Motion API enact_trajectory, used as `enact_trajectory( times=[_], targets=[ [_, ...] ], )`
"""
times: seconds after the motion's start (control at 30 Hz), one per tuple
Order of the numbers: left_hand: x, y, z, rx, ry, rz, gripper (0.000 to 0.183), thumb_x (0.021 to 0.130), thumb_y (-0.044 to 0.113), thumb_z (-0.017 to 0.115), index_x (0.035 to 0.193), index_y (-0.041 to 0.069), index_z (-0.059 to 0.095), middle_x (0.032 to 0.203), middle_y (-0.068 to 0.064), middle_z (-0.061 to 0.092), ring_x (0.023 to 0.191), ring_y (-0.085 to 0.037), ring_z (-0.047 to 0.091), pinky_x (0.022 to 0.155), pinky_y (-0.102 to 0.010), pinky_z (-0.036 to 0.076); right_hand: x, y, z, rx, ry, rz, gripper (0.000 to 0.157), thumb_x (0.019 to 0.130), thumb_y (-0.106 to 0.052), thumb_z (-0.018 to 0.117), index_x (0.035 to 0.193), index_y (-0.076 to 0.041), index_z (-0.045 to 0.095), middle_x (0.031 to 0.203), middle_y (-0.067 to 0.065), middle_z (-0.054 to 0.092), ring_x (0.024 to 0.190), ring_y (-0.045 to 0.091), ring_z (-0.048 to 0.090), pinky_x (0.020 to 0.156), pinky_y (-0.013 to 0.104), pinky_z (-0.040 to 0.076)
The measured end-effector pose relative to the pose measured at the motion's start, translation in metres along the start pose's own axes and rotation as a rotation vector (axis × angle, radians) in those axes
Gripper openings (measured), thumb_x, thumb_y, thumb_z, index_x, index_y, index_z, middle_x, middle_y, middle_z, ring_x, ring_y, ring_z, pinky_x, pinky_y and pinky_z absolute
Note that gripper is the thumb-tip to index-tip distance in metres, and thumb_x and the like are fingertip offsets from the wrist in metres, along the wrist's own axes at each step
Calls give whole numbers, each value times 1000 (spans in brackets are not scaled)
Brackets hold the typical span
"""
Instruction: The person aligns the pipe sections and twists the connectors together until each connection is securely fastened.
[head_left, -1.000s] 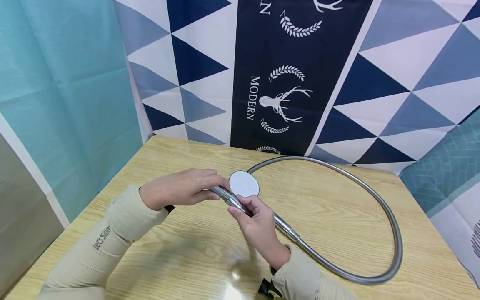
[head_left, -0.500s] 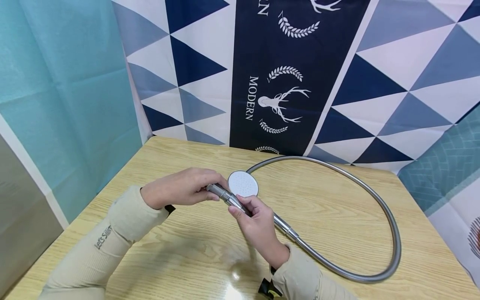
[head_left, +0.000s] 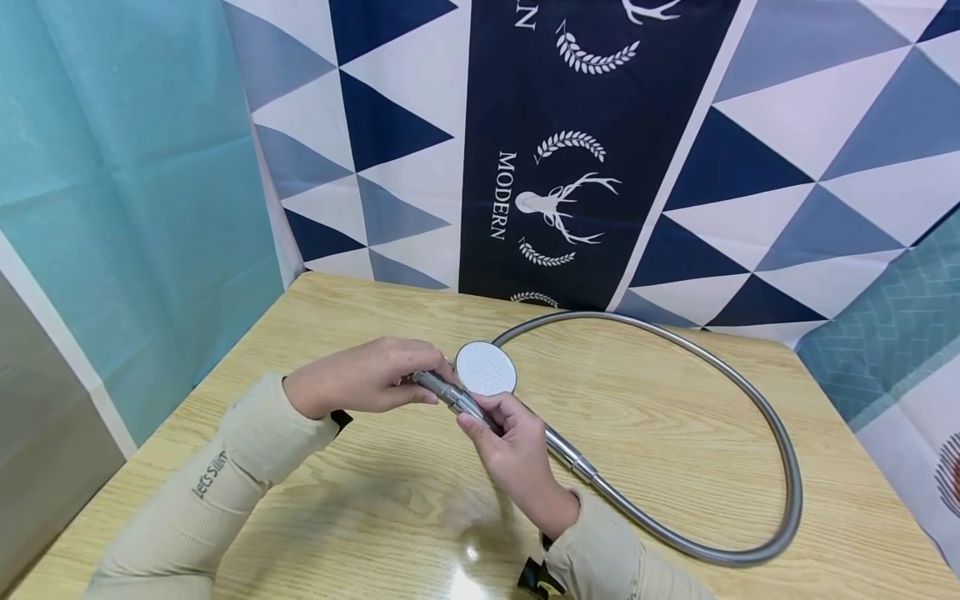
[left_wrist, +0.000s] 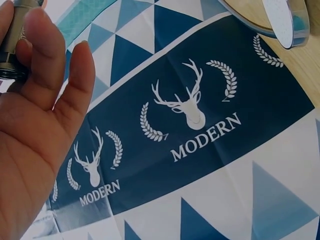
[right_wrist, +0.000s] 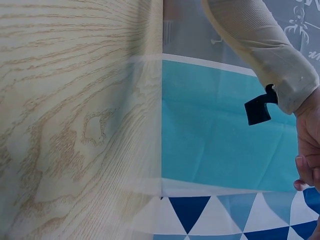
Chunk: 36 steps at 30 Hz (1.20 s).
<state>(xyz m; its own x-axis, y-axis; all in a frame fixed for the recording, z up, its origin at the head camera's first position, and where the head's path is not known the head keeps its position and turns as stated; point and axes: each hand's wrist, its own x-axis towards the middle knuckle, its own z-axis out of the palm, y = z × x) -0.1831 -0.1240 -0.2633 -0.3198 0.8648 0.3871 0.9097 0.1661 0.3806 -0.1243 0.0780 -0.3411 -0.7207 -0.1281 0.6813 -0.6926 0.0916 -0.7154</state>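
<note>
Near the middle of the head view, both hands hold a silver metal tube [head_left: 461, 402] with a ringed joint. My left hand [head_left: 378, 375] pinches its upper-left end between thumb and fingers. Lower down, my right hand [head_left: 517, 454] grips it with thumb on top, covering part of it. The left wrist view catches the tube's end [left_wrist: 12, 45] between curled fingers. Right behind the hands is a round white shower head [head_left: 486, 367]. From it a grey shower hose [head_left: 787, 467] loops right and returns to a silver connector [head_left: 570, 454] beside my right hand.
The wooden table [head_left: 360, 533] reaches a patterned cloth backdrop [head_left: 412, 167] at the back. A teal panel [head_left: 150, 192] stands along the left edge, with more printed cloth on the right. A black strap mount [right_wrist: 258, 109] shows on the left sleeve in the right wrist view.
My left fingers have shifted at the tube's end, so more of that end shows than a second ago. My right hand, shower head and hose look unmoved.
</note>
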Motion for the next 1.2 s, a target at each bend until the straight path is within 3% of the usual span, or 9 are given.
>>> enact_trajectory(
  times=[0.47, 0.63, 0.73, 0.83, 0.97, 1.07, 1.2],
  targets=[
    [-1, 0, 1, -4, -1, 12, 15, 87, -1, 67, 100, 5, 61, 88, -1, 60, 74, -8, 51, 64, -28, 48, -1, 2, -3, -25, -51, 9, 8, 88, 5, 63, 90, 13, 60, 61, 14, 55, 53, 0, 41, 40, 22, 36],
    [-1, -1, 1, -6, -7, 31, 15, 87, 0, 67, 99, 5, 62, 89, -2, 61, 73, -7, 52, 63, -27, 48, -1, 1, -5, -78, -49, 30, 27, 98, -12, 54, 79, 7, 61, 53, 5, 45, 49, 0, 37, 38, 21, 32],
    [-1, -2, 2, 4, -7, 45, 15, 86, -1, 68, 100, 5, 63, 89, -1, 61, 74, -7, 52, 64, -28, 49, -1, -2, -4, -90, -46, 69, 27, 99, -13, 53, 81, 5, 61, 55, 3, 45, 50, 0, 37, 40, 22, 32],
    [-3, -4, 2, 16, -1, 58, 16, 86, -1, 68, 100, 5, 63, 89, -1, 62, 75, -8, 54, 65, -28, 49, -1, -4, -3, -31, -65, 104, 20, 97, -11, 55, 92, 8, 56, 58, 4, 47, 52, 1, 38, 42, 23, 33],
    [-6, -6, 2, 12, 7, 54, 15, 86, -2, 68, 99, 5, 64, 90, -2, 63, 76, -8, 55, 65, -25, 49, -3, -3, 1, 57, -62, 85, 30, 95, -19, 57, 96, 10, 49, 67, 3, 54, 58, 1, 43, 48, 22, 37],
    [-11, -6, 0, 5, 2, 29, 15, 86, -1, 68, 99, 5, 64, 89, -1, 62, 74, -7, 53, 63, -26, 48, -3, -2, 4, 98, -48, 52, 31, 92, -18, 60, 92, 13, 53, 71, 10, 56, 64, 1, 46, 52, 21, 40],
    [-16, -4, -3, 5, -7, 5, 14, 86, -1, 67, 98, 5, 64, 87, 0, 61, 71, -7, 51, 61, -27, 47, -4, -2, 7, 117, -70, 44, 18, 82, 5, 68, 90, 15, 54, 80, 28, 62, 72, -1, 54, 57, 17, 46]
  ],
)
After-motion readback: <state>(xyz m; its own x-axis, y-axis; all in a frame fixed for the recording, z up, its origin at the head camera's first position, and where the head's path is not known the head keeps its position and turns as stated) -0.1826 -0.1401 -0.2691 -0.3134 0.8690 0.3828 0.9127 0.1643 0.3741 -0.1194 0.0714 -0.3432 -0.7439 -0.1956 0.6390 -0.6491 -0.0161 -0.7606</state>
